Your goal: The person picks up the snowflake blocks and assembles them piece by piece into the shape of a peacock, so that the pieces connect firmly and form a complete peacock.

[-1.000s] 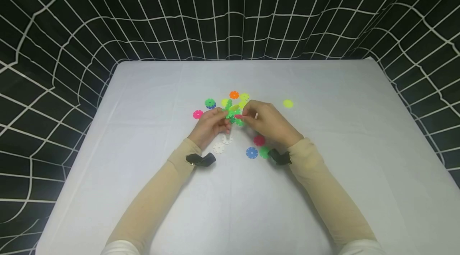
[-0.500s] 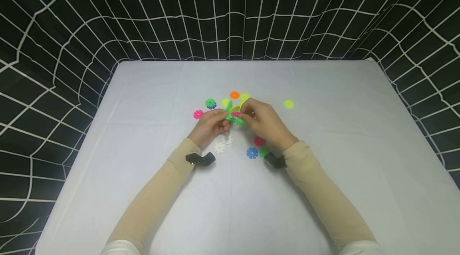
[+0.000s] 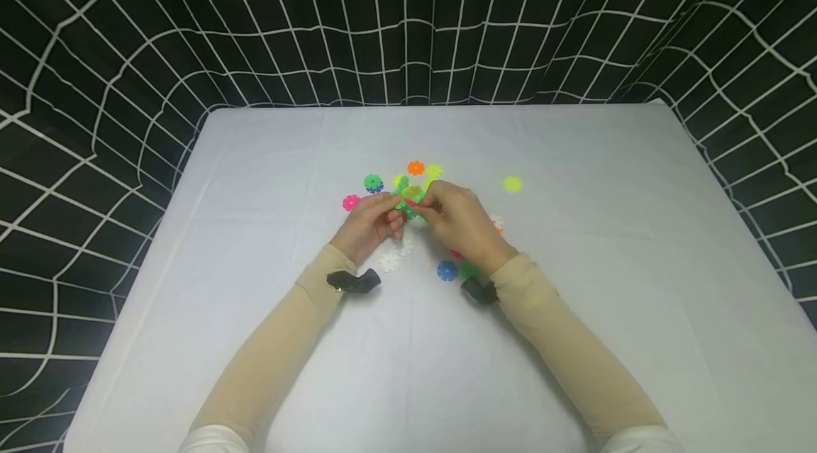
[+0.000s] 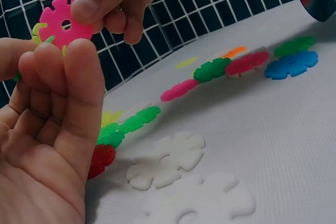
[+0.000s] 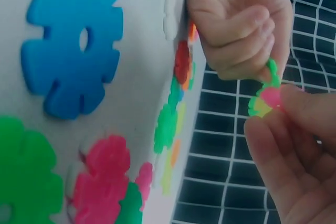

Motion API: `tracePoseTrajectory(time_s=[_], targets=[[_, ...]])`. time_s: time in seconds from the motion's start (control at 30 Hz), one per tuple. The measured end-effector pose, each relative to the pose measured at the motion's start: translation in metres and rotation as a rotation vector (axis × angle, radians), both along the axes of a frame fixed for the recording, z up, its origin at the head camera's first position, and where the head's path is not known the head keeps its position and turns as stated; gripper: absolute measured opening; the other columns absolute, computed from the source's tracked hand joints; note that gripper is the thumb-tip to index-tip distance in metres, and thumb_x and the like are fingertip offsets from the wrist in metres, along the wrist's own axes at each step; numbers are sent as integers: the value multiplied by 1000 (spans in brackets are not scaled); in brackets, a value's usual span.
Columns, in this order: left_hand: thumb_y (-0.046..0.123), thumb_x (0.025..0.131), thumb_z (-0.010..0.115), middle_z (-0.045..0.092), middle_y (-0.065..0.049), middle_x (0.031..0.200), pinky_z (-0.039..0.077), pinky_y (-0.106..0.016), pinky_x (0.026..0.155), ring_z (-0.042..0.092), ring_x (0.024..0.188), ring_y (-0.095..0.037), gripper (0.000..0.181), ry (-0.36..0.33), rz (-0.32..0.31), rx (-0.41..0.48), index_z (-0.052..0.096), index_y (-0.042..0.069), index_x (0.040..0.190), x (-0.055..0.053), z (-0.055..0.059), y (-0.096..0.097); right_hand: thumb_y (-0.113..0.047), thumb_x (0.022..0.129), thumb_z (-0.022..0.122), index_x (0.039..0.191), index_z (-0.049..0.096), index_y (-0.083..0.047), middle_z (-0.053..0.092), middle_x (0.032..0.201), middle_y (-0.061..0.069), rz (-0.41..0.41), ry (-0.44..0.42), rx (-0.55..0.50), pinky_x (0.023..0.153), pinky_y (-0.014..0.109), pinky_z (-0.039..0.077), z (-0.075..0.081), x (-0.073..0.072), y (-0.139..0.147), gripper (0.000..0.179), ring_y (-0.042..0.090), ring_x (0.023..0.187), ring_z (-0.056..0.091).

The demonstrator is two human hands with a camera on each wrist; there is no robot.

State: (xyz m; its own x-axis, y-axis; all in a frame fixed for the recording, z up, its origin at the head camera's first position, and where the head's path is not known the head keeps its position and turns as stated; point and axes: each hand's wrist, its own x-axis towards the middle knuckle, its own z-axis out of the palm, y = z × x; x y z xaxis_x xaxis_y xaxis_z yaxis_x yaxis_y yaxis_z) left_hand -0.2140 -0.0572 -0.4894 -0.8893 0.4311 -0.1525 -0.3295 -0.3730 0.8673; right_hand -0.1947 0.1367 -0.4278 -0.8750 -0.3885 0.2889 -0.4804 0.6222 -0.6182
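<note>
Hands are close together, up off the tabletop: L hand pinches the green-and-yellow cluster, R hand has the pink disc btwn thumb & fingers, right by the cluster. Can't tell if any slots are engaged.

Main risk: slots out of line, so the pink disc would skid off, prob. b/c fingers hide the joint. 2nd: too hard a push could twist the cluster & pop a part loose, esp. w/ it held near the fingertips. Thin, smooth disc = poss. slip from R hand too; if dropped, prob. lands among the loose discs below.

Materials: discs look like smooth, stiff plastic, approx. round, w/ notched, petal-like rims & a small center hole, e.g. the blue disc. White discs = same shape, low contrast vs. the tabletop. That's covered in white cloth w/ fine weave, faint creases. Backdrop: black fabric w/ white grid, soft folds.
</note>
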Motion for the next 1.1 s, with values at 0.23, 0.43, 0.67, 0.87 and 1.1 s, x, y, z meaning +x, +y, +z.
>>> tracePoseTrajectory(time_s=[0.23,0.43,0.67,0.87,1.1], targets=[[11,107,44,47,3,69,52,-23,60,48,62,-10,20,7,-14,12,57,5,93,0,1,-1,-5,88,76,87,66,-4,70,84,8,8,42,-19,64,28,49,-5,-2,-2,11,20,72,59],[12,106,45,49,1,71,52,-24,62,51,66,-13,16,-4,22,67,57,3,99,0,0,0,-12,91,75,98,65,-6,74,92,8,-28,-106,29,79,36,58,-5,-6,0,13,23,85,68],[12,105,48,58,-1,74,51,-23,64,55,70,-14,16,-33,45,99,54,8,90,0,0,1,-19,96,69,116,72,-11,73,109,3,153,-306,290,95,39,55,-11,-6,2,21,21,101,64],[10,104,47,67,-3,81,54,-23,64,65,75,-14,19,-29,34,102,48,12,85,0,1,1,-22,92,75,123,71,-11,61,103,4,282,-250,435,74,27,50,-17,4,-2,33,17,89,54],[10,106,46,59,-3,85,51,-22,66,56,75,-13,13,-29,53,136,51,8,94,-1,0,0,-23,91,75,127,66,-10,64,110,4,249,-287,459,85,33,56,-16,6,-6,39,19,98,58]])
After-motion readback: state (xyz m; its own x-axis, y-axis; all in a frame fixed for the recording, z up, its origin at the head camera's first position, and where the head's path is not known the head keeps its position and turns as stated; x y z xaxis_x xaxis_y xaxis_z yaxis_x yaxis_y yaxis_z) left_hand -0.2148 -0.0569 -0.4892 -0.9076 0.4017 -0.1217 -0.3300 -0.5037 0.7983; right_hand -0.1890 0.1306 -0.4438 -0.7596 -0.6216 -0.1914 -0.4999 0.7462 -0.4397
